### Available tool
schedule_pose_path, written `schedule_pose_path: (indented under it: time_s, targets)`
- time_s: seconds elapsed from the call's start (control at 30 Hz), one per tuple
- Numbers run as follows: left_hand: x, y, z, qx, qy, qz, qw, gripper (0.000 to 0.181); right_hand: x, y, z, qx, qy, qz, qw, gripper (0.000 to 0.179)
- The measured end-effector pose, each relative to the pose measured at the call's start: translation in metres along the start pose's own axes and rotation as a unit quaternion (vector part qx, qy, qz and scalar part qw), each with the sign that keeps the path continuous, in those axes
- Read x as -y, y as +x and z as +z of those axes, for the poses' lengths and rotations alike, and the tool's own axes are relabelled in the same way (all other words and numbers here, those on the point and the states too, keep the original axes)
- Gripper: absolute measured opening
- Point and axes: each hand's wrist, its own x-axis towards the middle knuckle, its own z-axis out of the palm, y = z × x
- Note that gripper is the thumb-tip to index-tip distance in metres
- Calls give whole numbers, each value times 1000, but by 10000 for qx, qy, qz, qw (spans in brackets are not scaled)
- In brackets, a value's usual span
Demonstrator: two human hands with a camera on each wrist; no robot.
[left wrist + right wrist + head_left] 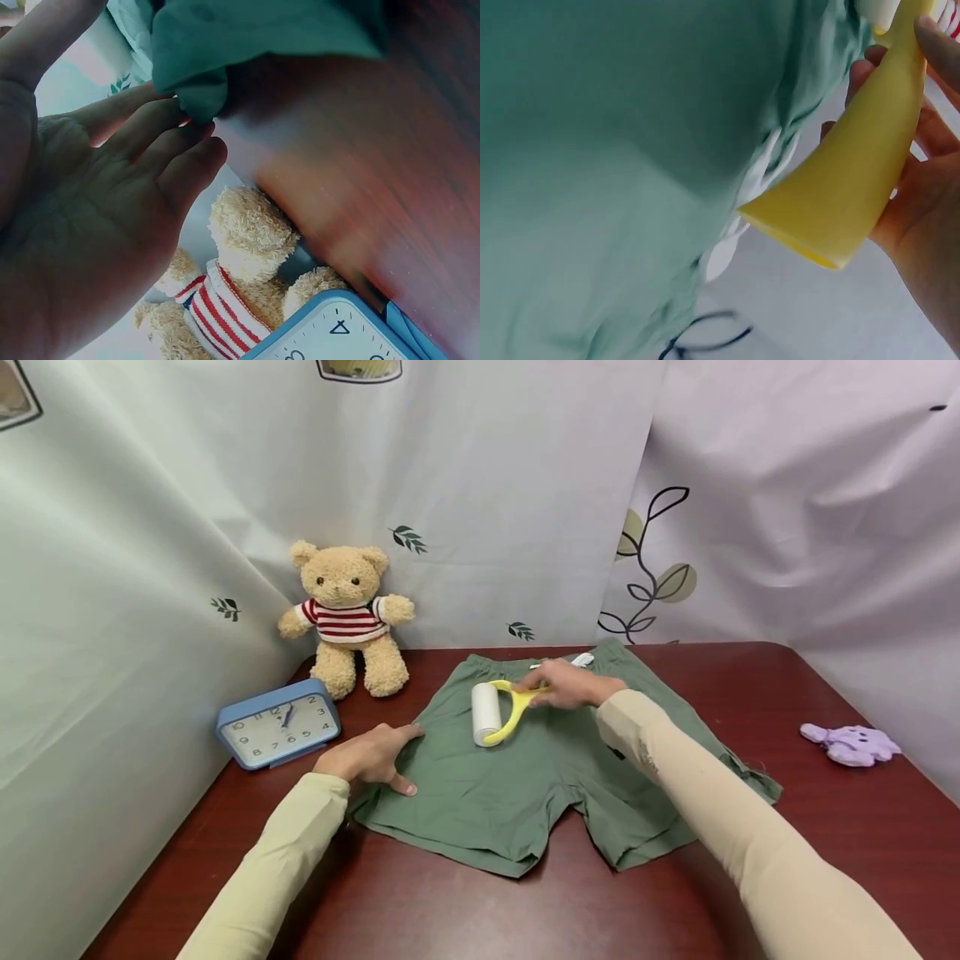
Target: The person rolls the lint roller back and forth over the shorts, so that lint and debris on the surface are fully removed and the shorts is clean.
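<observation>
Green shorts lie spread on the table, with a white drawstring at the waistband. My right hand grips the yellow handle of a lint roller, whose white roll is over the upper left part of the shorts. At the left edge of the shorts is my left hand, thumb and fingers spread apart and touching the fabric. In the left wrist view its fingers are fairly straight, and a fold of green cloth covers some fingertips.
A teddy bear in a striped shirt sits against the back curtain. Left of the shorts stands a blue clock. A small purple plush item lies on the table at the right. Curtains hang behind and on both sides.
</observation>
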Motion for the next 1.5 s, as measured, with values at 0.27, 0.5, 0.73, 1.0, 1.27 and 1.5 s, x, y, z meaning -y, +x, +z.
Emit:
schedule_pose_path:
  time_s: [0.27,0.5,0.73,1.0,1.27,1.5]
  targets:
    - [4,-3,0,-10,-15,130,9999,98,-47,-50,-19,6,107,435,9990,41]
    - [16,-3,3,-208,-42,477,9986,97,-79,-92,-34,0,123,1027,9946,42]
    - [24,-2,6,-304,-35,873,9957,97,-107,-138,-50,-9,143,1139,9934,43]
    - [22,0,5,-192,14,790,9967,97,-131,-194,-66,-149,-214,1659,9858,44]
    - [18,-1,7,-119,16,711,9974,97,-142,-214,-71,-157,-360,1833,9823,43]
    - [15,-11,7,-207,57,672,9975,92,-144,-219,-74,-268,-464,1728,9835,40]
